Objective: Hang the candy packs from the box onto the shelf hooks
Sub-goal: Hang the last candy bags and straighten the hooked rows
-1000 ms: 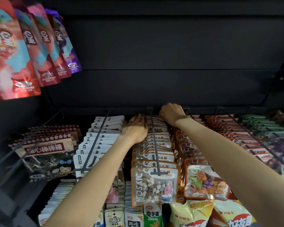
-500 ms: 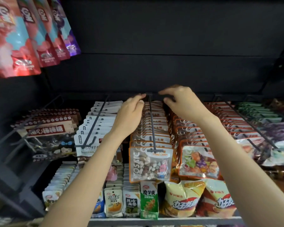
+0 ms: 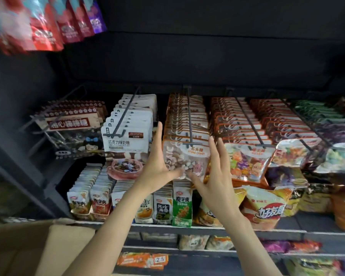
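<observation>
Orange-trimmed stone candy pack at the hook front is bracketed by both hands, left hand and right hand spread flat, probably to square up the row.

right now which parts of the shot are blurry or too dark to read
Head view: the red pouches at top left are smeared by motion blur; the back panel above the hooks is almost black; the purple packs at far right are soft and bent by the wide lens; the stone candy pack between both hands is sharp.
</observation>
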